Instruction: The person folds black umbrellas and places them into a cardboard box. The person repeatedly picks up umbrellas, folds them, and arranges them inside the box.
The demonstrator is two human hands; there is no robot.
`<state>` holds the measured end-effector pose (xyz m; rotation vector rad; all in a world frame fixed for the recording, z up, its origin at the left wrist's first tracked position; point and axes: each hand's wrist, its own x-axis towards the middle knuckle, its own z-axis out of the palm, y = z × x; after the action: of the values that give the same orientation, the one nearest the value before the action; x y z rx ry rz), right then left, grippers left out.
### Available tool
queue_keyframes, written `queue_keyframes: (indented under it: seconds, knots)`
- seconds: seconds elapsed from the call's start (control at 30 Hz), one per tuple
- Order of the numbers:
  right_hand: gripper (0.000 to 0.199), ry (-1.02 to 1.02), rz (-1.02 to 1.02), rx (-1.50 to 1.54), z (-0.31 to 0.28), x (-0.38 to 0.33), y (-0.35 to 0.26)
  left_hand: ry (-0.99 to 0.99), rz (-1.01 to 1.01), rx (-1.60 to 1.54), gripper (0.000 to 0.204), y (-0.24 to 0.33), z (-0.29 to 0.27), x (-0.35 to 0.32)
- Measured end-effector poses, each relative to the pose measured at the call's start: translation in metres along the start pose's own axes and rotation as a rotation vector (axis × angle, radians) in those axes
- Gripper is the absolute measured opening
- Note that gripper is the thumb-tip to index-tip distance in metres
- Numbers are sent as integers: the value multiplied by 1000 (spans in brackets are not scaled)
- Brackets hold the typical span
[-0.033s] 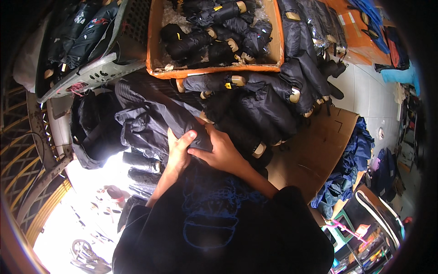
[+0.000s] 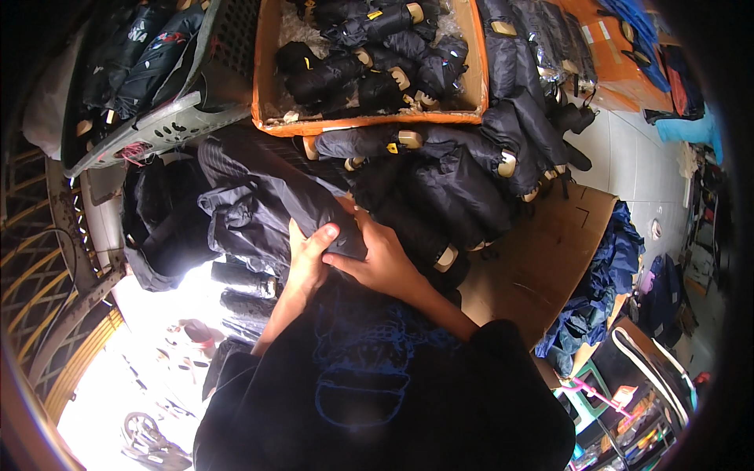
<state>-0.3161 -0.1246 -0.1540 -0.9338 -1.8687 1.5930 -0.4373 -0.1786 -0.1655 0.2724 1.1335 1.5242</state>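
Observation:
Both my hands grip a black folding umbrella (image 2: pixel 302 196) just in front of my chest. Its upper end is loosely gathered, and slack fabric bunches at its left. My left hand (image 2: pixel 311 253) wraps its near end from the left, thumb on top. From the right, my right hand (image 2: pixel 381 255) closes round the same end, its thumb almost meeting the left one. The fingers beneath are hidden, and no handle shows on this umbrella. Right beside my right hand lie several rolled black umbrellas (image 2: pixel 455 184) with tan handles.
An orange-edged carton (image 2: pixel 369 125) full of black umbrellas stands ahead. A grey plastic crate (image 2: pixel 149 129) with more umbrellas is at the far left. Flattened cardboard (image 2: pixel 542 267) lies to the right, beside dark blue fabric (image 2: pixel 605 275). A metal lattice (image 2: pixel 71 235) borders the left.

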Motion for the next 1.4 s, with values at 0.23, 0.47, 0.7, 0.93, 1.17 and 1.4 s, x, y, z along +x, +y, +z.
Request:
queue_keyframes:
  seconds: [0.23,0.47,0.7,0.93,1.17,1.4]
  knots:
    - [81,-77,34,99,-14,2,9,-86,125,-146,73,10,6,34]
    - [78,58,44,-195,-12,13,-10,-2,204,-37,52,39,31,50]
    - [52,-122,475,783,-28,22,-14,-90,190,-48,49,58,36,55]
    - [48,-137,536,744,-28,29,-21,-211,160,68,58,59,54,50]
    - [51,-15,499,444,-32,19,-27,-256,89,118,63,44,54,37]
    - [47,98,315,644,-28,20,-15,-301,95,166,62,50,55,42]
